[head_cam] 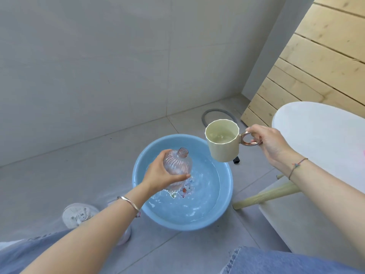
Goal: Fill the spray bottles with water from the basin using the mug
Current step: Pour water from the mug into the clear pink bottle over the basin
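A light blue basin [227, 186] of water stands on the grey tiled floor. Over it my left hand [160, 175] grips a clear ribbed spray bottle [178, 163] around its body; the bottle has no cap on and its open neck points up and away. My right hand [270, 143] holds a cream faceted mug [223, 144] by its copper-coloured handle, above the basin's far right rim. The mug is upright and has water in it. It hangs to the right of the bottle's neck, apart from it.
A white round table [320, 135] with pale wooden legs stands at the right, close to my right arm. A grey hose loop [215, 113] lies by the wall behind the basin. My white shoe [79, 214] and jeans-clad knees are at the bottom. A wooden slatted panel fills the upper right.
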Tool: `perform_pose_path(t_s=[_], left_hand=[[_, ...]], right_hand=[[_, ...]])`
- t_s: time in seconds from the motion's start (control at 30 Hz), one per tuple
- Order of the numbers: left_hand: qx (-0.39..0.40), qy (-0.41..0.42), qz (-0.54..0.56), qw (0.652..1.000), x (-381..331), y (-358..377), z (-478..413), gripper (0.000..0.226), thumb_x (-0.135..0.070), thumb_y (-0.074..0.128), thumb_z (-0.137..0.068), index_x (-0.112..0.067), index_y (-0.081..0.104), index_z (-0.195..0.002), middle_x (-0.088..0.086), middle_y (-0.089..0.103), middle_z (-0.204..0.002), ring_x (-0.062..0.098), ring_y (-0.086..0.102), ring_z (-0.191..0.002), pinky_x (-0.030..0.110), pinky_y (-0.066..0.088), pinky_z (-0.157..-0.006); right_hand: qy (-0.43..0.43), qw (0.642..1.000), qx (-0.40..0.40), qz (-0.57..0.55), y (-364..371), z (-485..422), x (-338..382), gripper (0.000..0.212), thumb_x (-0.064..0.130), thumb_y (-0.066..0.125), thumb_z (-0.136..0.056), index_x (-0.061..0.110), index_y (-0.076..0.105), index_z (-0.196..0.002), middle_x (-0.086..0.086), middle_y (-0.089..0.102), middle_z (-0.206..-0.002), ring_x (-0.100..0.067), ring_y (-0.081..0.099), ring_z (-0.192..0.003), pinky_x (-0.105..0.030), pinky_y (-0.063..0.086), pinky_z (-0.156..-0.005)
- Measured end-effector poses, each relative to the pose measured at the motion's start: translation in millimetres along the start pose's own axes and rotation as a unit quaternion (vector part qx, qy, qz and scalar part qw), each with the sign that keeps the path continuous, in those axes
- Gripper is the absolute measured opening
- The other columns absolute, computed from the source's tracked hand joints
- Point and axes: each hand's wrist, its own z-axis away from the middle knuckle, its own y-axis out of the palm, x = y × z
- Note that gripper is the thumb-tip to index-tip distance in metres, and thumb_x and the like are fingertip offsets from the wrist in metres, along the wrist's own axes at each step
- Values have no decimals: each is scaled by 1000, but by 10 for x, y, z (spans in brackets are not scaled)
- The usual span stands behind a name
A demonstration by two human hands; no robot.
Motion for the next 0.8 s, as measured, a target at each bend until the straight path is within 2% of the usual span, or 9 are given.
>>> perform_pose_path(t_s=[0.23, 0.3, 0.33, 0.37, 0.43, 0.53, 0.6, 0.7, 0.8], left_hand=[[-2, 11, -11, 1000, -74, 131, 51, 95, -45, 92, -56, -29, 44, -137, -16, 53, -130, 6, 50, -121, 22, 37, -100], [-1, 10, -14, 1000, -94, 156, 59, 92, -42, 92, -57, -30, 45, -135, -17, 54, -127, 6, 51, -118, 23, 39, -99], [-1, 12, -16, 1000, -107, 169, 64, 91, -42, 92, -57, -31, 45, -134, -18, 54, -126, 5, 51, -116, 22, 38, -97], [1, 14, -19, 1000, -121, 182, 69, 90, -42, 92, -58, -31, 45, -134, -18, 54, -125, 4, 50, -114, 21, 37, -95], [4, 16, -24, 1000, -143, 210, 75, 90, -42, 92, -58, -32, 44, -134, -19, 53, -123, 3, 50, -112, 18, 35, -91], [7, 13, -24, 1000, -157, 241, 82, 88, -42, 92, -58, -34, 45, -132, -20, 55, -121, 4, 52, -111, 19, 37, -90], [9, 10, -21, 1000, -156, 254, 82, 88, -43, 91, -58, -35, 45, -131, -20, 55, -121, 5, 53, -111, 20, 38, -90], [11, 11, -26, 1000, -149, 263, 77, 90, -45, 91, -57, -35, 45, -133, -20, 55, -122, 5, 52, -112, 21, 38, -91], [12, 5, -31, 999, -141, 265, 69, 89, -47, 91, -56, -35, 45, -131, -21, 55, -120, 6, 53, -112, 23, 42, -91]], right_hand=[[2, 999, 11, 43, -26, 88, 18, 49, 12, 61, -83, 20, 50, -36, 16, 32, -41, -11, 33, -61, -29, 34, -79], [-2, 998, 15, 65, -11, 118, 14, 29, 21, 65, -76, 17, 56, -49, 10, 36, -51, -11, 34, -64, -27, 35, -78], [-5, 997, 14, 82, 7, 147, 24, 23, 27, 64, -70, 6, 60, -61, 2, 39, -60, -13, 36, -68, -25, 35, -75], [-8, 995, 18, 97, 13, 163, 25, 35, 31, 62, -65, -3, 61, -72, -4, 39, -70, -14, 36, -73, -25, 33, -72], [-15, 993, 24, 118, 30, 192, 37, 45, 32, 63, -65, -11, 58, -78, -7, 37, -77, -18, 34, -76, -26, 29, -65], [-35, 989, 29, 138, 61, 216, 41, 32, 16, 64, -79, -12, 52, -71, -8, 28, -65, -14, 27, -65, -26, 23, -58], [-48, 986, 27, 160, 73, 207, 30, 30, 12, 63, -80, -10, 49, -67, 4, 27, -53, -11, 24, -57, -26, 22, -56], [-64, 979, 26, 193, 101, 197, 33, 26, 17, 64, -76, 4, 49, -58, 11, 29, -44, -12, 26, -56, -28, 24, -57], [-70, 974, 27, 212, 120, 204, 51, 24, 31, 61, -64, 16, 49, -50, 8, 38, -48, -16, 32, -59, -29, 28, -60]])
